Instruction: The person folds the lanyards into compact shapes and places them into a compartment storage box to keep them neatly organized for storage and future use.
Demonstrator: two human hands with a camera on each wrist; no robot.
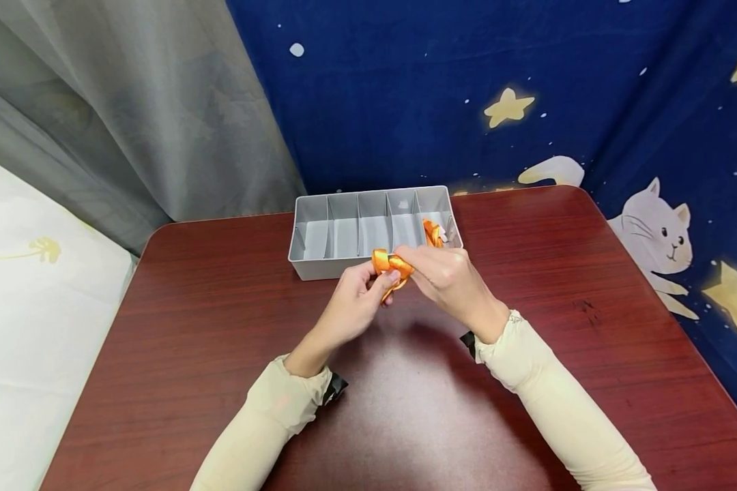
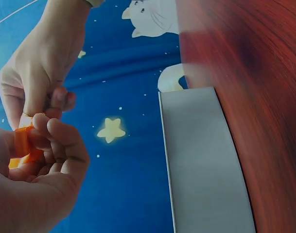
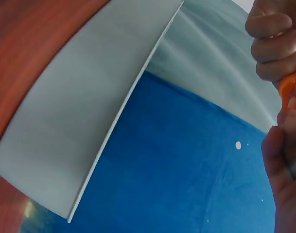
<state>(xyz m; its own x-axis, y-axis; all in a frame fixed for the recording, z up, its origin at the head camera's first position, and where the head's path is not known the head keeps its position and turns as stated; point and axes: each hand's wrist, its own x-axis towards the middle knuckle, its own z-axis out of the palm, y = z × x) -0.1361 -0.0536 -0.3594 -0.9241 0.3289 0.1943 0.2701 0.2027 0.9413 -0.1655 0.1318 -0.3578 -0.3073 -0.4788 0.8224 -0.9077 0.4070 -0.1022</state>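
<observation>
A shiny orange ribbon [image 1: 381,261], folded into loops, is held up between both hands just in front of a grey divided box [image 1: 325,270]. My left hand [image 1: 351,301] pinches it with thumb and fingers from the left. From the right, my right hand [image 1: 447,281] grips its other end with bent fingers. In the left wrist view, one loop of the ribbon [image 2: 22,141] shows between the hands, while the rest is hidden by fingers. Only part of the ribbon [image 3: 289,90] appears at the right wrist view's edge.
Another orange piece [image 1: 432,232] with a white bit lies in the box's rightmost compartment. The box stands at the far side of a reddish-brown table [image 1: 209,327]. Behind it hang a blue star-patterned cloth [image 1: 405,102] and a grey curtain [image 1: 178,123].
</observation>
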